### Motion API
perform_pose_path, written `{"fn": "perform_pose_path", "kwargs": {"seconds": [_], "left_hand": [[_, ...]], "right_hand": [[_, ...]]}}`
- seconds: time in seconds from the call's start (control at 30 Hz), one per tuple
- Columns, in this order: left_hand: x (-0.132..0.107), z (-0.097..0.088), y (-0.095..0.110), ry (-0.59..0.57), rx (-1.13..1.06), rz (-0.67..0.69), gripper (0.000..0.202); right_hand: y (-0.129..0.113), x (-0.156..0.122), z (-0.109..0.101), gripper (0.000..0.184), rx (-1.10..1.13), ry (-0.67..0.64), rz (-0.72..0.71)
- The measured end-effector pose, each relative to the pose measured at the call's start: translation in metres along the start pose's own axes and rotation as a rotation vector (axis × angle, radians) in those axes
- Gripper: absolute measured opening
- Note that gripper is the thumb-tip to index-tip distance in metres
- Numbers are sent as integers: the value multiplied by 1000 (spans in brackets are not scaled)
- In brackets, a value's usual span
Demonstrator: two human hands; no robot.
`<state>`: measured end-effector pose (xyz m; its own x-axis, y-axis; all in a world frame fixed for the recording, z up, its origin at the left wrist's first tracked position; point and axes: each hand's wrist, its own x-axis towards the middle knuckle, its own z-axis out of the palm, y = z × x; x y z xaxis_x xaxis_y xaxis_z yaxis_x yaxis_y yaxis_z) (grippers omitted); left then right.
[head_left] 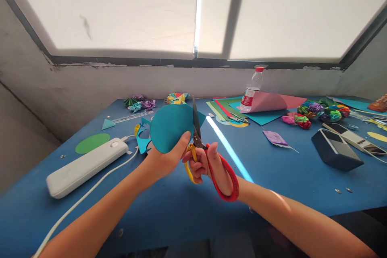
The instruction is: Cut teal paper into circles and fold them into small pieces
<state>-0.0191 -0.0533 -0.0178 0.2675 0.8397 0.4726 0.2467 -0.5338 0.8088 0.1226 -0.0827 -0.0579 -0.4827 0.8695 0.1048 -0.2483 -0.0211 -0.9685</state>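
Head view: a teal paper disc [169, 131] is pinched at its lower edge by the left hand [165, 159], above the blue table [272, 169]; scissors [197, 133] are grasped in the right hand [205, 165], blades upright at the disc's right rim. Edge trimming is judged in hand; continued cutting calls for the disc to be rotated. Whether paper lies between the blades cannot be made out.
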Motion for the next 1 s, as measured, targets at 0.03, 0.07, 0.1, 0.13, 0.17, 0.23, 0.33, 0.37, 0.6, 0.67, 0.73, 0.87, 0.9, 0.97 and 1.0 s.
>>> {"fn": "perform_pose_path", "kwargs": {"seconds": [0.03,0.07,0.1,0.13,0.17,0.23,0.33,0.37,0.6,0.67,0.73,0.87,0.9,0.97,1.0], "left_hand": [[0,0,0,-17,-5,-4,36],[0,0,1,-30,-6,-11,37],[0,-1,2,-40,-5,-21,38],[0,-1,3,-49,-5,-30,39],[1,-2,4,-60,-7,-38,40],[1,-2,6,-76,-19,-49,42],[1,-3,7,-83,-25,-76,42],[1,-4,7,-80,-25,-86,41],[0,-7,2,-51,-80,-151,38],[1,-8,4,-75,-78,-172,39],[1,-10,8,-114,-76,-177,40],[3,-11,11,-130,-88,-118,43],[3,-12,12,-124,-94,-112,43],[3,-13,14,-124,-112,-126,44],[3,-13,15,-127,-123,-144,44]], "right_hand": [[0,0,0,74,-11,1,0],[-1,0,0,76,-19,4,2],[-2,0,0,77,-22,9,7],[-2,0,1,78,-21,12,13],[-3,0,1,78,-18,15,18],[-4,0,1,77,-18,17,24],[-5,0,2,76,-21,29,30],[-5,-1,2,76,-19,37,32],[-6,-4,3,74,-23,75,34],[-5,-5,1,72,-31,73,22],[-4,-5,-1,72,-35,60,18],[-3,-6,-2,75,-35,52,11],[-4,-6,-2,75,-34,54,12],[-5,-7,-1,73,-35,59,18],[-6,-7,-1,72,-38,59,20]]}}
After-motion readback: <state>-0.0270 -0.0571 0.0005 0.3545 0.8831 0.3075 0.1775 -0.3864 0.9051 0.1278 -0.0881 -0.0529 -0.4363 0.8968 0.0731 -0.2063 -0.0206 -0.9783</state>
